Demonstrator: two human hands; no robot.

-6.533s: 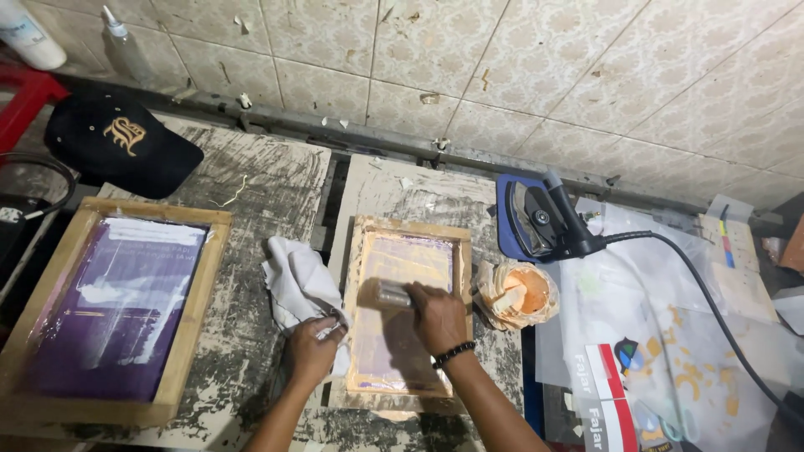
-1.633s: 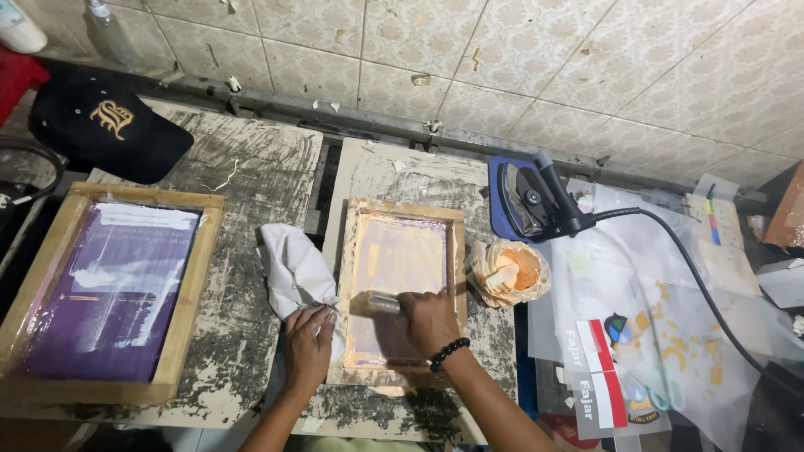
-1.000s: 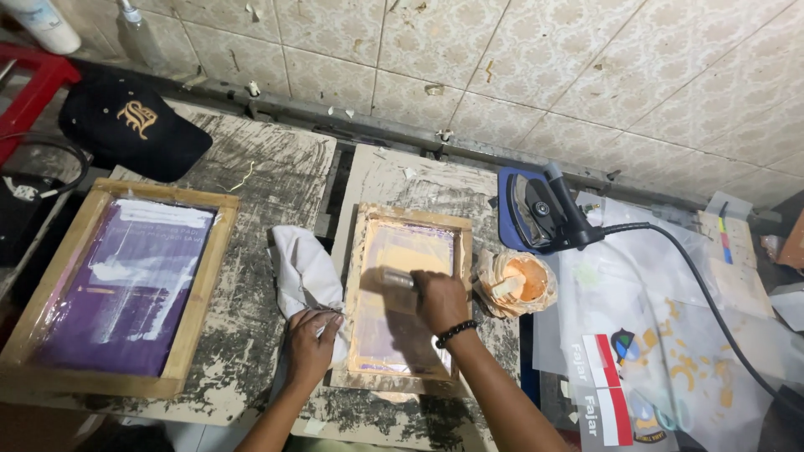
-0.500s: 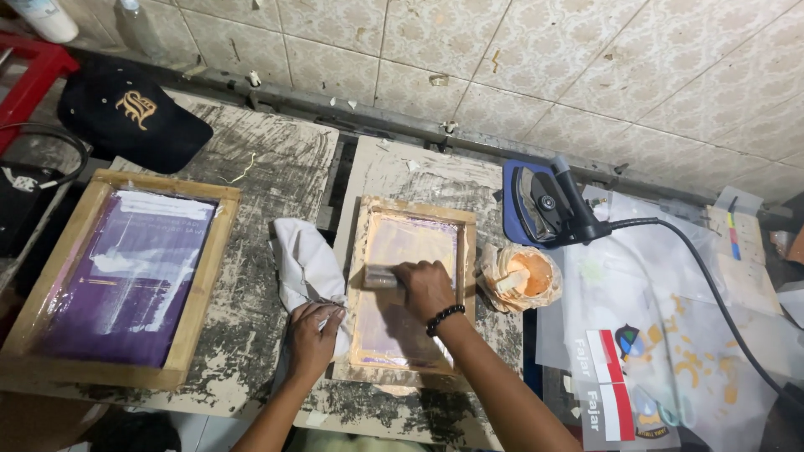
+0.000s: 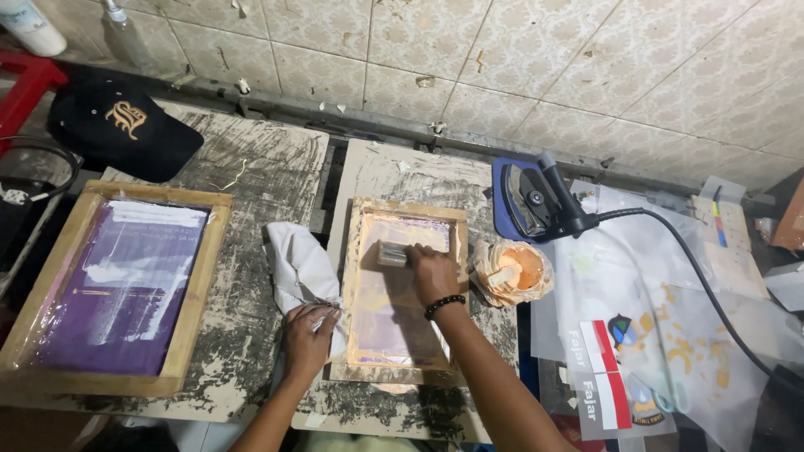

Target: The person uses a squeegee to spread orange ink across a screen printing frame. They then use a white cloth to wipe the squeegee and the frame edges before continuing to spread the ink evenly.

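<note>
Wooden frame [image 5: 358, 276] runs lengthwise away; right hand [image 5: 431, 272] fingers clamp crosswise squeegee [image 5: 391, 254].

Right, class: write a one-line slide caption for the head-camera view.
Right hand presses a squeegee on a wooden screen frame; left hand rests on a white cloth.

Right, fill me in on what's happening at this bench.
A person is working over a small wooden screen frame on a paint-stained table. The right hand presses a squeegee against the upper part of the mesh, while the left hand rests on a white cloth beside the frame. An opened bag of orange ink sits just to the right, a larger purple screen lies to the left, and an iron stands behind.
</note>
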